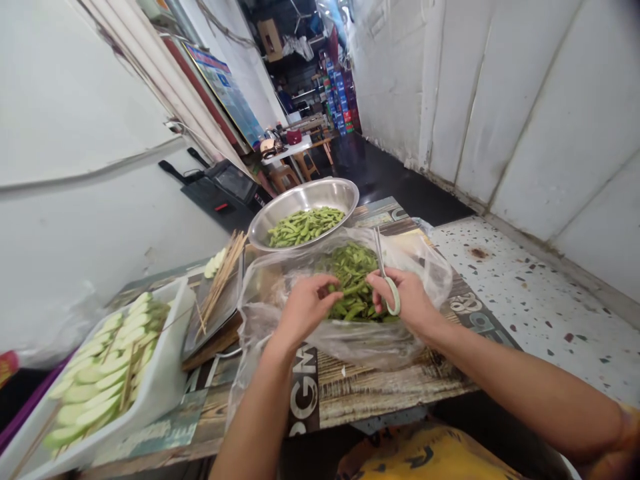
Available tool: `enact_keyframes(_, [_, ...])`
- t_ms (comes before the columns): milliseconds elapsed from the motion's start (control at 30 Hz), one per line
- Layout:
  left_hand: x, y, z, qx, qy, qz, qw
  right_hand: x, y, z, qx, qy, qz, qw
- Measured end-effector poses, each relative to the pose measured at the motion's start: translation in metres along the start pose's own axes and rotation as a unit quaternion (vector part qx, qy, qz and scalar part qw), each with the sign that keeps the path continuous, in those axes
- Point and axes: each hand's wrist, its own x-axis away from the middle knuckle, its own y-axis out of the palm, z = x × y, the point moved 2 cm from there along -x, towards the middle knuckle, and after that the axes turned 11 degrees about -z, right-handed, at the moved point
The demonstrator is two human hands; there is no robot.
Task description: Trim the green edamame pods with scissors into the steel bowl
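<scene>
My left hand (311, 301) pinches the end of a green soybean pod (354, 289) over a clear plastic bag (280, 283). A pair of scissors (393, 297) with pale green handles hangs on the fingers of my right hand (407, 300), blades pointing up and away. The right fingertips are close to the pod's other end; I cannot tell if they touch it. Inside the opened bag lies a heap of green pods (353, 261). Just beyond the bag, a steel basin (345, 193) holds more pods (306, 227).
To the left stands a white tub (173, 320) of skewered pale green slices (107, 373). Bamboo skewers (223, 280) lie on a tray beside it. The wooden-patterned table (380, 393) has its front edge near my body. Farther back are a small table (290, 150) and stools.
</scene>
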Motion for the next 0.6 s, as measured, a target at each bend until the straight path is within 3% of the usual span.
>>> enact_keyframes(167, [-0.013, 0.004, -0.010, 0.209, 0.010, 0.077, 0.975, 0.003, -0.008, -0.008, 0.092, -0.061, 0.039, 0.993])
enact_keyframes(267, [-0.021, 0.017, -0.014, 0.355, -0.036, 0.057, 0.933, 0.004, -0.011, -0.005, 0.189, -0.072, 0.033, 0.979])
enact_keyframes(367, [-0.025, 0.024, -0.016, 0.477, -0.059, 0.095, 0.872, 0.006, -0.010, -0.002, 0.351, -0.096, -0.008, 0.931])
enact_keyframes(467, [-0.024, 0.021, -0.017, 0.544, -0.045, 0.157, 0.823, 0.006, -0.007, -0.001, 0.374, -0.034, -0.113, 0.920])
enact_keyframes(533, [-0.023, 0.018, -0.016, 0.571, -0.032, 0.176, 0.801, 0.003, -0.004, -0.003, 0.310, 0.035, -0.175, 0.934])
enact_keyframes(600, [-0.022, 0.017, -0.015, 0.597, -0.030, 0.192, 0.779, -0.003, 0.000, -0.006, 0.244, 0.085, -0.196, 0.946])
